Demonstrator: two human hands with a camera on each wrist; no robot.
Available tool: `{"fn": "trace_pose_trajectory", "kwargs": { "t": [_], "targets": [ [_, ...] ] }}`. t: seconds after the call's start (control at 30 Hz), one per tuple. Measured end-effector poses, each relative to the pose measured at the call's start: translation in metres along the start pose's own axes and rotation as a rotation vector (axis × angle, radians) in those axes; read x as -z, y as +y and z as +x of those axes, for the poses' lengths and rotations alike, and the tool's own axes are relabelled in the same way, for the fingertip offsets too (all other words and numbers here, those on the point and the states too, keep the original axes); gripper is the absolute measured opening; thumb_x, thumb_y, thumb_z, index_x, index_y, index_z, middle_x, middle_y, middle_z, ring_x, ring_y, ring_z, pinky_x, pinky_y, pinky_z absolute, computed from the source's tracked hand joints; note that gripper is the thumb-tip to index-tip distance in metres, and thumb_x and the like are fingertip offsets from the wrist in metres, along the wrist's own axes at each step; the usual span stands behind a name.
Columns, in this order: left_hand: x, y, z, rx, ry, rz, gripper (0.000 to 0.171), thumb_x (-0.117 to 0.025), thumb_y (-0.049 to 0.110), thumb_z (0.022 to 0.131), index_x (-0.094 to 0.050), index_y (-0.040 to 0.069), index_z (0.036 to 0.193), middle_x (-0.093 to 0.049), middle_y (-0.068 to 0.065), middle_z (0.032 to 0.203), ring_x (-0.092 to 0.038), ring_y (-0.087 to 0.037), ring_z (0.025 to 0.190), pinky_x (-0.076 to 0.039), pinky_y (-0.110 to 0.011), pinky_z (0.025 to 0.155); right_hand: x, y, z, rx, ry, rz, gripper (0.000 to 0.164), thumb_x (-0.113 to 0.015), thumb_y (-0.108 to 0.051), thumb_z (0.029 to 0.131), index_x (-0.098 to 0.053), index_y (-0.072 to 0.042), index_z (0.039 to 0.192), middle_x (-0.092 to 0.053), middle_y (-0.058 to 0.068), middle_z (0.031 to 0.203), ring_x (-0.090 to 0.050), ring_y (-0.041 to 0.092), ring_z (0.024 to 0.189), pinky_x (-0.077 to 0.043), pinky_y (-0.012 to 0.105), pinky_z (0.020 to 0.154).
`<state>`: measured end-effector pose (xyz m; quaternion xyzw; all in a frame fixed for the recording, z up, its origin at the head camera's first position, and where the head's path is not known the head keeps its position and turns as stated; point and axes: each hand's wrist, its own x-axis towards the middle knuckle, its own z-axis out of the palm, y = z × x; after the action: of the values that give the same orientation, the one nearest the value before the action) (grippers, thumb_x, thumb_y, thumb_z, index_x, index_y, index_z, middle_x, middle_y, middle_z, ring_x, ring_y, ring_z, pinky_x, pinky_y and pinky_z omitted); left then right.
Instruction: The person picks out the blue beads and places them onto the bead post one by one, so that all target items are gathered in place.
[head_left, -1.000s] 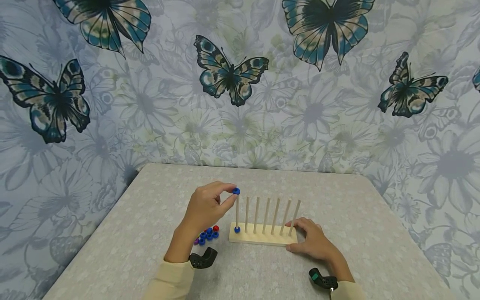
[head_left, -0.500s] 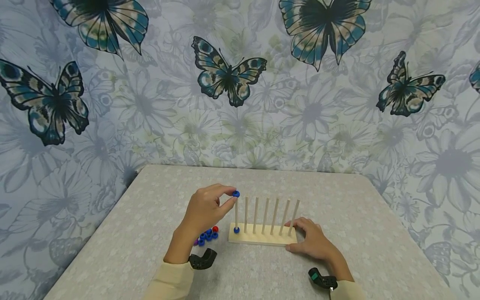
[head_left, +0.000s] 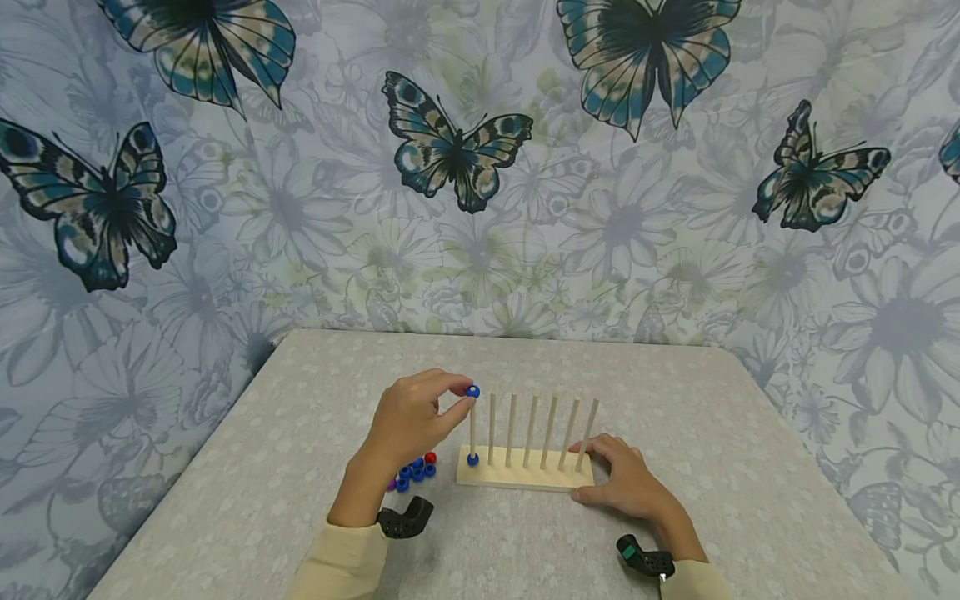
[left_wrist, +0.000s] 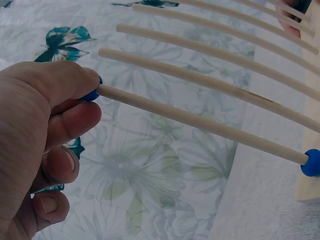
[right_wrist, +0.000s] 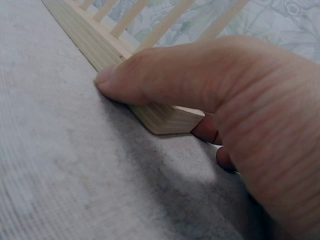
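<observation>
My left hand (head_left: 411, 417) pinches a blue bead (head_left: 472, 391) between thumb and forefinger, right at the top of the leftmost wooden peg (head_left: 473, 429). In the left wrist view that bead (left_wrist: 93, 93) sits at the peg's tip, partly covered by the fingers. Another blue bead (head_left: 472, 460) rests at the foot of the same peg. The pegs rise in a row from a pale wooden base (head_left: 517, 477). My right hand (head_left: 622, 483) grips the base's right end, with the thumb along the front edge and the fingers behind, as the right wrist view shows.
Left of the base lies a group of loose beads, several blue (head_left: 417, 473), one red (head_left: 431, 458) and a purple one (head_left: 392, 484) partly hidden by the left wrist. The cloth-covered table (head_left: 525, 550) ends at a butterfly-patterned wall (head_left: 480, 275).
My left hand has come down slightly with the blue bead, onto the tip of the leftmost peg. The right hand keeps its grip on the base.
</observation>
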<state>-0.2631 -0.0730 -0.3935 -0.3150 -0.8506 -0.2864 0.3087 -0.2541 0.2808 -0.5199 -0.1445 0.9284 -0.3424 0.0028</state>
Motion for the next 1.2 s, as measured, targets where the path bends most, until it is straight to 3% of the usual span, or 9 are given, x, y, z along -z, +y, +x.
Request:
{"fn": "trace_pose_trajectory", "kwargs": {
  "t": [0.77, 1.2],
  "targets": [
    [-0.0010, -0.0008, -0.0010, 0.006, -0.037, 0.039, 0.022, -0.079, 0.031, 0.087, -0.077, 0.018, 0.104, -0.069, 0.010, 0.082, -0.038, 0.002, 0.052, -0.035, -0.016, 0.047, 0.0006, 0.0019, 0.0009, -0.016, -0.010, 0.005, 0.059, -0.089, -0.053, 0.065, -0.063, -0.042, 0.117, -0.061, -0.018, 0.118, -0.053, 0.014, 0.113, -0.029, 0.037, 0.088],
    [0.0046, 0.0015, -0.0008, 0.050, -0.048, 0.013, 0.023, -0.079, 0.031, 0.088, -0.077, 0.019, 0.107, -0.068, 0.011, 0.081, -0.038, 0.001, 0.053, -0.037, -0.018, 0.048, -0.0008, 0.0026, 0.0004, 0.015, 0.006, -0.002, 0.058, -0.089, -0.052, 0.066, -0.064, -0.041, 0.117, -0.062, -0.018, 0.116, -0.054, 0.014, 0.112, -0.029, 0.036, 0.085]
  ]
}}
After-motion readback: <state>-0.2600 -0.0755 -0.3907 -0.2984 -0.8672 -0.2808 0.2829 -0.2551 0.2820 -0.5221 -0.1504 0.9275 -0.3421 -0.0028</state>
